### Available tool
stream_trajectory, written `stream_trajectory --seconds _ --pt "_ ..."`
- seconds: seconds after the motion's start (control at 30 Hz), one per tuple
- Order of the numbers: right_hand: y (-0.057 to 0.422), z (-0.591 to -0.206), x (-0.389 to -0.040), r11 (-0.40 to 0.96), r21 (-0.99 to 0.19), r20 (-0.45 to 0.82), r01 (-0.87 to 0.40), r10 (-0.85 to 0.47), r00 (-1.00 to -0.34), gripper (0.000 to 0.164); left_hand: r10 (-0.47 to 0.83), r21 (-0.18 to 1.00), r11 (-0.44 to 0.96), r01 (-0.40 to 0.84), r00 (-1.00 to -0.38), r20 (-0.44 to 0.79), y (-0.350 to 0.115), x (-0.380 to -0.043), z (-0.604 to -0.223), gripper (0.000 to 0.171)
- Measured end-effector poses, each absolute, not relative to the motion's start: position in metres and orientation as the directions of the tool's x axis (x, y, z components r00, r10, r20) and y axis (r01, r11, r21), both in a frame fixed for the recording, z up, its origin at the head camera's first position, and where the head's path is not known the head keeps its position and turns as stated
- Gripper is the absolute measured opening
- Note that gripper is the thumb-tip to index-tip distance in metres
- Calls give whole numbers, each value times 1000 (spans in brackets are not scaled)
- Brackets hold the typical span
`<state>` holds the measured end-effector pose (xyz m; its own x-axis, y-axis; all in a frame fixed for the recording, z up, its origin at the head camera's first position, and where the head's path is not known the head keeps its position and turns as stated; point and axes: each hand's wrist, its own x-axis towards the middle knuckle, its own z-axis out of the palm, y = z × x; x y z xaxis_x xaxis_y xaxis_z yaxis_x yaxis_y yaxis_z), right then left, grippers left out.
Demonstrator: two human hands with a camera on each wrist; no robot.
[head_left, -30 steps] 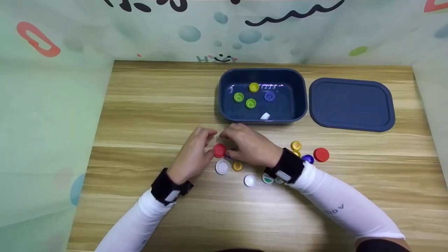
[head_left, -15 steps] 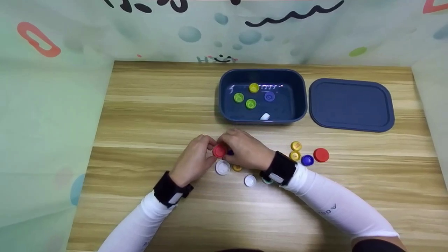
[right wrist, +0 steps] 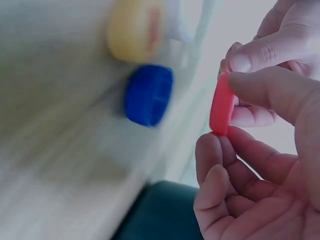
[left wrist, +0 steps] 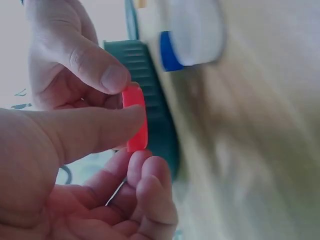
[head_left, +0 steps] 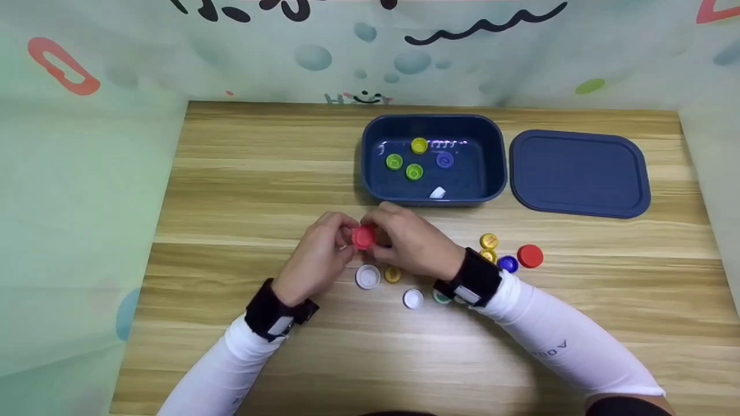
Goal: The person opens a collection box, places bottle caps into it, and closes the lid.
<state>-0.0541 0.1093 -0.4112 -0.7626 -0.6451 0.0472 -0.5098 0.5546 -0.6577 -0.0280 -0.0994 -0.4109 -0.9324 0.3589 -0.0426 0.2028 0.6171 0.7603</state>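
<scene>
Fingers of the left hand (head_left: 315, 260) and right hand (head_left: 416, 240) both pinch a red cap (head_left: 363, 237) by its edge at the centre of the frame, probably to steady it with its face uncovered. Upper right, the lid (head_left: 580, 173) lies flat beside the box (head_left: 433, 202), presumably set aside to leave the mouth free above the caps (head_left: 414, 171) inside.

Open tabletop (head_left: 248, 190) leaves a wide path left of the left hand (head_left: 315, 257), whereas a navy box (head_left: 399, 200) stands just beyond the right hand (head_left: 413, 242), a red cap (head_left: 363, 237) bridges the gap between them, and a white cap (head_left: 367, 277) and a gold cap (head_left: 392, 274) obstruct the near side.
</scene>
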Motion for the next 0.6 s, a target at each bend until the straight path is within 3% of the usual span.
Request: stream_trajectory --seconds 0.2,0.6 --pt "122 -394 -60 528 -700 107 -481 -588 -802 39 338 795 568 213 -941 10 -89 -37 -393 35" --pt "164 -378 -79 571 -705 209 -421 -400 -893 39 308 893 427 140 -951 3 -41 -66 -372 42"
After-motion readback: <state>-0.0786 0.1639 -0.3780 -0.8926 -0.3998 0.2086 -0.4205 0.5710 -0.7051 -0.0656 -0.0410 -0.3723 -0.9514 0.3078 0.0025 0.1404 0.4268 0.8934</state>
